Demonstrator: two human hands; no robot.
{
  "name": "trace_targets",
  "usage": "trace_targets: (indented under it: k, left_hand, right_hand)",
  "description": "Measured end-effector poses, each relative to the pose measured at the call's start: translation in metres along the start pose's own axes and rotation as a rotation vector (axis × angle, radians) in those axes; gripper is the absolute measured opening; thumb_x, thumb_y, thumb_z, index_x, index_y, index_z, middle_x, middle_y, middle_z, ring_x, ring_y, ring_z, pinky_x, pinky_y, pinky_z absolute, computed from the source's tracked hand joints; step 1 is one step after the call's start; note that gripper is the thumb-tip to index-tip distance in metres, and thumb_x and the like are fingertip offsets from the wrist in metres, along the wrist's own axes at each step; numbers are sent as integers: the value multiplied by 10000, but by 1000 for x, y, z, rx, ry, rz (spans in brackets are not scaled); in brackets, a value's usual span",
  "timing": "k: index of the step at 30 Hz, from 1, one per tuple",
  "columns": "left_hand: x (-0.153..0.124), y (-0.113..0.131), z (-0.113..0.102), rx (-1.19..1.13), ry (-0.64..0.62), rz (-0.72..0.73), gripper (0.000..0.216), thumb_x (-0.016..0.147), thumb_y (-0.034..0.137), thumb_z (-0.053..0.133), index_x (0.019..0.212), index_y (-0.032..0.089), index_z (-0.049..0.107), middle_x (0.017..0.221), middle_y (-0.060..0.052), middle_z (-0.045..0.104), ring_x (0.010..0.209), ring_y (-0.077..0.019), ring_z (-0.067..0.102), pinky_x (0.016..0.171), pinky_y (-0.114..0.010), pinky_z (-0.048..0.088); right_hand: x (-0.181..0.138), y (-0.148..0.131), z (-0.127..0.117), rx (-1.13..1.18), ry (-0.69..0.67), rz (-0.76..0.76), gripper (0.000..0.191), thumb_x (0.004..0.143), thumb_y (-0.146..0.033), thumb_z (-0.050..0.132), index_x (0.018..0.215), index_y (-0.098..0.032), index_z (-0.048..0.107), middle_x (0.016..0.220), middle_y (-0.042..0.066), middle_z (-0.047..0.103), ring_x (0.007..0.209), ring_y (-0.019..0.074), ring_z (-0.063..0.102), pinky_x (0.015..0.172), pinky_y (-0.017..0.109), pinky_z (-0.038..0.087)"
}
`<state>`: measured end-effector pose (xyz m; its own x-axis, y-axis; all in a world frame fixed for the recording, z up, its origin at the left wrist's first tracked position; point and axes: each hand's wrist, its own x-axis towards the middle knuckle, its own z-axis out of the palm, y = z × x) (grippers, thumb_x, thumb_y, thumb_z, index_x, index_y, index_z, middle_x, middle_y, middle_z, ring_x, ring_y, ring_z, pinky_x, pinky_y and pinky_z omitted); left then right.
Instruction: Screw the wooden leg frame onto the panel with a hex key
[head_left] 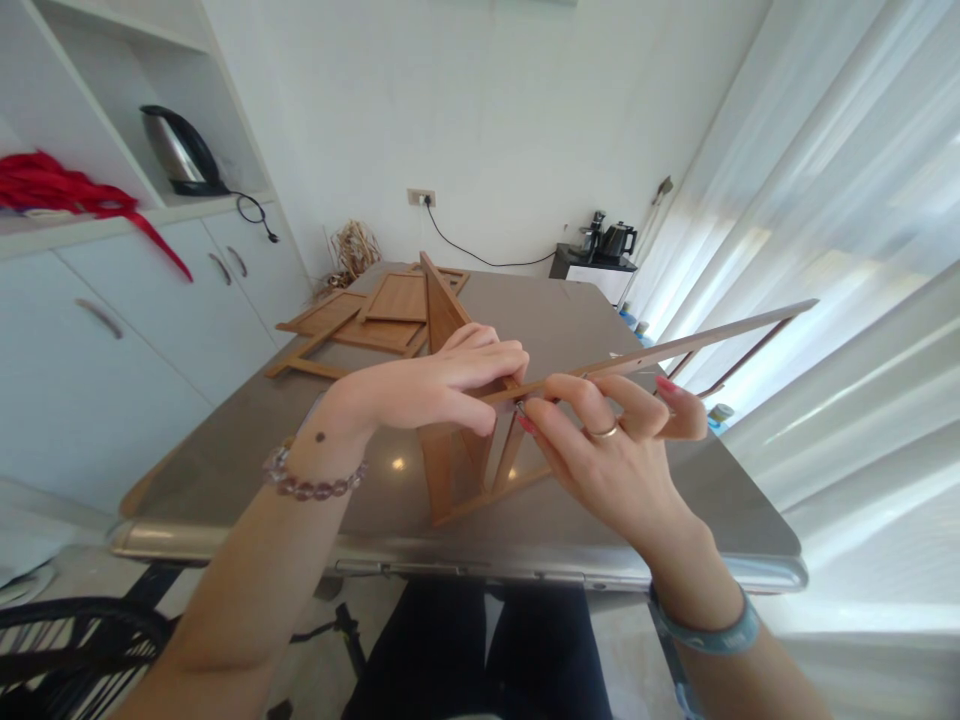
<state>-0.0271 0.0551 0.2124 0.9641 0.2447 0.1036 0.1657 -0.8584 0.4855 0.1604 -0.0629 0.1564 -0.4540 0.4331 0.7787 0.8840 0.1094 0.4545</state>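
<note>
Near the front of the table stands a partly joined wooden frame [712, 328], with a long rail slanting up to the right and an upright wooden board [442, 300] on its left. My left hand [442, 378] is closed round the corner where board and rail meet, thumb below and fingers over the top. Just right of it, my right hand [611, 430] pinches a small shiny metal piece [519, 407], which looks like a screw, against the underside of the rail. My fingers hide most of it. Lower slats of the frame rest on the tabletop.
Several wooden panels [394, 298] and a loose wooden frame piece [307, 362] lie on the grey table [247, 450] at the back left. Behind it stand a power outlet [421, 197] and a side cabinet with a black kettle [619, 240]. White curtains hang at right.
</note>
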Motion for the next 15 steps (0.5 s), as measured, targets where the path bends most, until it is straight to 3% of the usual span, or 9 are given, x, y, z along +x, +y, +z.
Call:
trace_targets:
  k: [5,9,12,15]
  left_hand:
    - [1,1,0,-30,-2,1,170,777,260,518,837,226,362,902,10,383,934,-200,310,940,-365,252]
    - [1,0,0,-34,6,13,171,773,262,514,834,228,358,901,10,385,937,-203,313,941,-365,249]
    - [0,0,0,-35,1,-4,157,773,260,506,848,229,371,926,7,394,964,-208,323,989,-379,231]
    - [-1,-2,1,-19,7,-4,160,766,261,513,868,228,394,964,3,416,1019,-217,334,1062,-398,174]
  right_hand:
    - [1,2,-3,91,-41,26,130,865,-193,645,881,-314,597,1023,-71,666,1069,197,401,966,412,183]
    - [2,-8,-2,160,-65,154,38,908,-282,598,942,-292,582,1072,4,608,1071,219,424,933,411,248]
    - [-1,-17,4,264,34,366,280,872,-346,644,1103,-263,511,1219,92,496,1102,241,448,911,419,310]
    - [-3,-24,8,457,143,626,491,801,-459,705,1133,-216,437,1157,119,470,1057,246,472,843,394,369]
